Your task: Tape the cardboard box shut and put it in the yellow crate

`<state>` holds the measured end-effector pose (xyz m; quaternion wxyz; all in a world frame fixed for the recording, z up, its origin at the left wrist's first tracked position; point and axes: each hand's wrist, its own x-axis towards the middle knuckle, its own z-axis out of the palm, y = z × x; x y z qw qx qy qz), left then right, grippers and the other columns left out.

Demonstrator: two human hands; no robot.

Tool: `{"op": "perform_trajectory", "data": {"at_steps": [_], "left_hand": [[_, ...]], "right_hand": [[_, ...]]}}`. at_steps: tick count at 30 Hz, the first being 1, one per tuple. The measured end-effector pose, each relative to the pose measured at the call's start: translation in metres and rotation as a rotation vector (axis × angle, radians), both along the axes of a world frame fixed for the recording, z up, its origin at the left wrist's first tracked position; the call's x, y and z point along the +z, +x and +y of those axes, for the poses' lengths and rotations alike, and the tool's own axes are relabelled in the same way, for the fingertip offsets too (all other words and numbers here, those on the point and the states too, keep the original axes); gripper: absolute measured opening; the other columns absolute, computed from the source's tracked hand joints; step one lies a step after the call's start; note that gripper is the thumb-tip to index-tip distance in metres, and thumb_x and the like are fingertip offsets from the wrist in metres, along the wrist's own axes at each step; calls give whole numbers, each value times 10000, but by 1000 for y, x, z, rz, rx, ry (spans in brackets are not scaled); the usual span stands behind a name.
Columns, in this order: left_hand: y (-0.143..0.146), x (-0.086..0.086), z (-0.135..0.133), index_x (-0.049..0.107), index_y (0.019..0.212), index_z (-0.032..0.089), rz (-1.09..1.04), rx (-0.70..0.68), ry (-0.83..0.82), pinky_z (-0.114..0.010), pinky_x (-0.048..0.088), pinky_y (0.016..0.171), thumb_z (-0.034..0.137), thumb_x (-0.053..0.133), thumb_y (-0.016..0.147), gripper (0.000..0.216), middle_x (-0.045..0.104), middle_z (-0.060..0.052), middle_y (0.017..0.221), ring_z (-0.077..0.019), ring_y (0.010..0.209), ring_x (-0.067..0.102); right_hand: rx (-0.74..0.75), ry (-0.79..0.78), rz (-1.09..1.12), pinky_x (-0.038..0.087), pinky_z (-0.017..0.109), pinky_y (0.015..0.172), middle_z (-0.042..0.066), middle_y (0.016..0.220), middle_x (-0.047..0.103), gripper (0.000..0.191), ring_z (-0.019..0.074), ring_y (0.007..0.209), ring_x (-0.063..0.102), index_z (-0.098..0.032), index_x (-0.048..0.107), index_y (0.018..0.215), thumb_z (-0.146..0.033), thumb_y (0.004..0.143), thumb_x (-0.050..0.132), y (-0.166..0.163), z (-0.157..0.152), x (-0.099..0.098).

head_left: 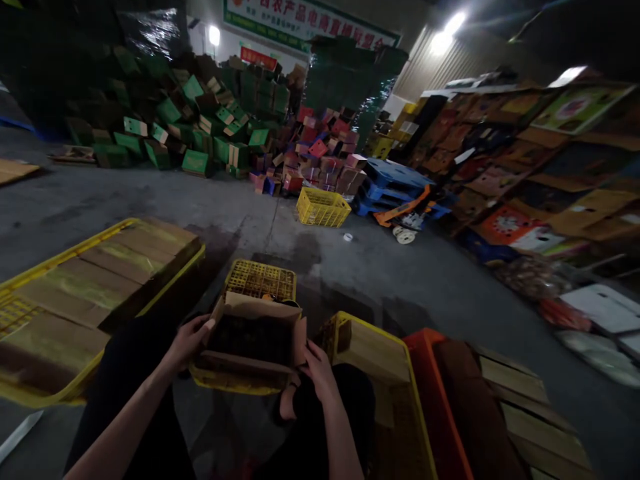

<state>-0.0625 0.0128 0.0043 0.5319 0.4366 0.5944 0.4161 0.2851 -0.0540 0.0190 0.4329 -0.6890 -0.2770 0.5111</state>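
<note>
Between our knees, low over a yellow crate (263, 275), we have an open cardboard box (245, 363) in both hands, one at each end. Our left hand (187, 341) pinches the box's left end flap (217, 320): the thumb lies along its outer edge near the upper corner, and the other fingers are bent in close to it (how far they reach behind the card, we cannot tell). Our right hand (321, 375) is at the opposite end, its fingers drawn together and closed about the right end flap (300, 343); the thumb's exact place is too dark to make out. Neither hand is spread wide.

Our left forearm slants up from the lower left, the wrist turned inward above our dark-clad leg. Our right forearm rises more steeply from the bottom, leaning left, with the back of the hand toward us. The box sits roughly level, its far flap (261, 308) standing up, its inside too shadowed for us to name any contents.

To our left, a long yellow crate (75, 251) carries a row of closed cartons (110, 267); just beside our right knee stand another yellow crate (373, 328) and an orange-red one (431, 393).
</note>
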Motion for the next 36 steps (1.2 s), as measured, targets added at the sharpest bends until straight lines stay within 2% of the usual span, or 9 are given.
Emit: {"op": "perform_trajectory", "data": {"at_steps": [7, 13, 18, 22, 27, 31, 36], "left_hand": [[-2, -2, 5, 709, 1147, 109, 107, -64, 44, -332, 520, 905, 719, 585, 763, 732, 741, -111, 1145, -302, 1112, 656], [-4, -16, 10, 731, 1147, 116, 104, -70, 62, -364, 503, 935, 719, 560, 784, 724, 749, -102, 1142, -314, 1116, 656], [-1, -24, 13, 760, 1086, 112, 142, -66, 71, -380, 496, 941, 679, 571, 770, 676, 762, -107, 1092, -326, 1098, 666], [4, -20, 12, 782, 908, 141, 236, -93, 126, -346, 501, 888, 636, 529, 801, 566, 768, -86, 965, -305, 1015, 675], [12, -16, 12, 742, 800, 137, 339, -117, 134, -329, 491, 836, 645, 466, 804, 578, 721, -99, 915, -291, 941, 662], [16, -15, 12, 718, 866, 118, 353, -89, 72, -341, 484, 814, 639, 437, 833, 593, 705, -119, 922, -294, 905, 663], [18, -19, 11, 685, 1000, 105, 347, -67, 11, -356, 472, 870, 635, 466, 826, 600, 701, -138, 1046, -320, 1018, 651]], "right_hand": [[110, 40, 25, 577, 404, 821, 94, 1130, 739, 605, 305, 1066, 681, -220, 705, 1203, -527, 688, 785, 2, 2, 13], [123, 52, 41, 591, 376, 768, 95, 1234, 700, 624, 338, 1194, 610, -217, 719, 1161, -630, 694, 753, -2, 5, 23], [74, 28, 38, 588, 379, 779, 99, 1296, 668, 640, 353, 1248, 567, -235, 741, 1129, -709, 701, 698, -1, 8, 19], [62, -26, 43, 583, 395, 796, 105, 1335, 642, 672, 348, 1253, 567, -236, 731, 1162, -746, 738, 626, 2, 11, 13], [98, -27, 5, 561, 397, 858, 106, 1416, 584, 723, 336, 1310, 522, -235, 715, 1205, -779, 746, 588, 3, 12, 9], [191, -3, -16, 525, 430, 934, 104, 1412, 591, 783, 322, 1323, 514, -238, 700, 1240, -828, 758, 517, 3, 14, 6], [232, 40, -104, 462, 438, 1026, 87, 1379, 622, 795, 310, 1330, 509, -251, 724, 1206, -858, 773, 448, 2, 16, 5]]}}
